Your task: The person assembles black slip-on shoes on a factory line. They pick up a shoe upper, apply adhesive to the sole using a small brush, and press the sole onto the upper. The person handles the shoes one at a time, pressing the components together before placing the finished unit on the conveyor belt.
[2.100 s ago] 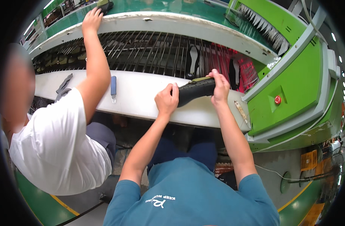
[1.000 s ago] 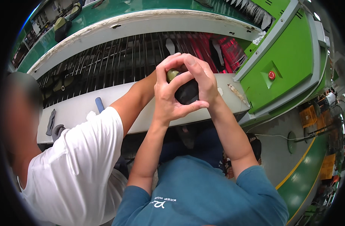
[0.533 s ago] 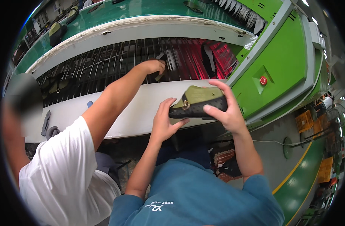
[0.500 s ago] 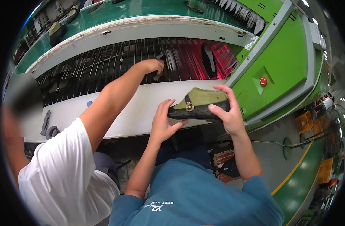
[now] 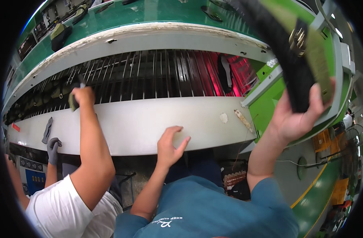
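Observation:
Raised at the upper right, close to the camera, a green and black shoe (image 5: 289,55) with a metal buckle is held tilted in my right hand (image 5: 294,119). My fingers and thumb grip its lower end. My left hand (image 5: 169,147) holds nothing, thumb and fingers apart, over the front edge of a white ledge (image 5: 130,125). Beyond the ledge runs a roller conveyor (image 5: 149,75). A dark shoe part with a grey inner face (image 5: 226,73) lies on the conveyor under red light.
To my left, a co-worker's bare hand (image 5: 83,97) holds a green piece over the conveyor; their gloved hand (image 5: 53,150) is lower. A grey glove (image 5: 48,130) lies on the ledge. Shoes rest on a green table (image 5: 149,16) behind. A green machine housing (image 5: 264,95) stands at right.
My right hand has lifted the shoe up and to the right, toward the camera. My left hand has come off it. The co-worker's hand has moved left along the conveyor with a green piece.

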{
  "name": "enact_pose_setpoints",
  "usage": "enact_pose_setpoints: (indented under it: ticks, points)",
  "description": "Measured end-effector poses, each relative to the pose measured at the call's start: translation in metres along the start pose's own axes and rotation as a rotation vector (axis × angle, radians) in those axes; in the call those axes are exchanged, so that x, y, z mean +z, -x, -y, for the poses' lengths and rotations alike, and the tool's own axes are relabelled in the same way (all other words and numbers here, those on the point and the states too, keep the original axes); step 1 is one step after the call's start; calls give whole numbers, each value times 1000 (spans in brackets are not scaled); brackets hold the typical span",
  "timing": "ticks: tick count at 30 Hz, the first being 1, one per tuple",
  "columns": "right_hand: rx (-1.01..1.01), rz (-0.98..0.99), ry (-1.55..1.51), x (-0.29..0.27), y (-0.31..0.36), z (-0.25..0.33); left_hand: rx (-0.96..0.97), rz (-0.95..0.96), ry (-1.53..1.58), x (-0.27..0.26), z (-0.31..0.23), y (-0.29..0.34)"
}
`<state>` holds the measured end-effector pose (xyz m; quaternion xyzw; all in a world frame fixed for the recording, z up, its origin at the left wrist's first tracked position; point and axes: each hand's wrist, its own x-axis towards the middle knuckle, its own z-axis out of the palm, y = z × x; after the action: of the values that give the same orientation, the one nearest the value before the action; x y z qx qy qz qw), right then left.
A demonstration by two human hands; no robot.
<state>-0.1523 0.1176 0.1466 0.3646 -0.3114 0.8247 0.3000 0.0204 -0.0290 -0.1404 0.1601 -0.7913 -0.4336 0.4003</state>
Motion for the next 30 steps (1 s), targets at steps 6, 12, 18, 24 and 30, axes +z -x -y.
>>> enact_pose_setpoints:
  ticks: [6,12,18,24,30]
  points:
    - [-248,341,67,157,-27,-133,56,37,-98,-5,0,1]
    - [107,988,693,183,22,-300,54,69,-6,1,-2,-4]
    - [102,1142,700,174,16,-297,78,50,-91,2,2,-5]
    - [118,1173,732,112,-72,-285,80,49,-133,0,-1,0]
    - [57,898,1873,-58,-173,-351,85,48,-170,10,-5,-4]
